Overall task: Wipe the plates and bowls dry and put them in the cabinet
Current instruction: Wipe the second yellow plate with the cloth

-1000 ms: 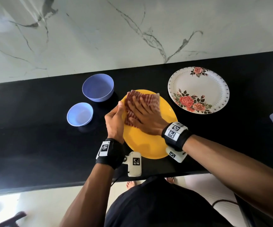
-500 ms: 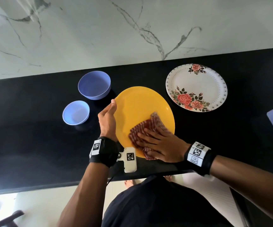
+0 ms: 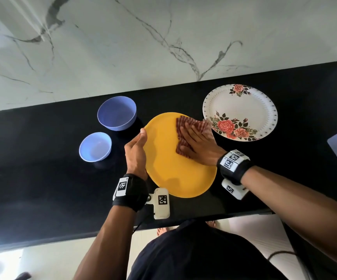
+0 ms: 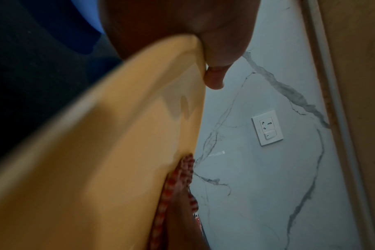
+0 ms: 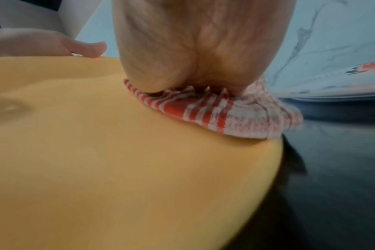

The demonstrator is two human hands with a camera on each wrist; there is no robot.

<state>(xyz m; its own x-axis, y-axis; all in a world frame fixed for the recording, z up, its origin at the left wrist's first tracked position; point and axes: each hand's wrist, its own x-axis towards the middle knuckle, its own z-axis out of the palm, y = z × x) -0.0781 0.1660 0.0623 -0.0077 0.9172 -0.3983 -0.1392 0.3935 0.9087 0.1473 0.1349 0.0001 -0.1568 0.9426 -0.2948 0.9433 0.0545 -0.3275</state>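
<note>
black counter [image 3: 42, 178] | yellow plate [image 3: 175, 174] — glossy, plain | checked cloth [image 3: 183, 126] — pressed flat

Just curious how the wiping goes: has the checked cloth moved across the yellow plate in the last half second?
Yes. The checked cloth has gone from the near edge of the yellow plate to its far right, close to the flowered plate.

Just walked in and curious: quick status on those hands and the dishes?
Left hand grips yellow plate rim. Right hand presses striped cloth flat on it. Floral plate, two blue bowls wait.
</note>
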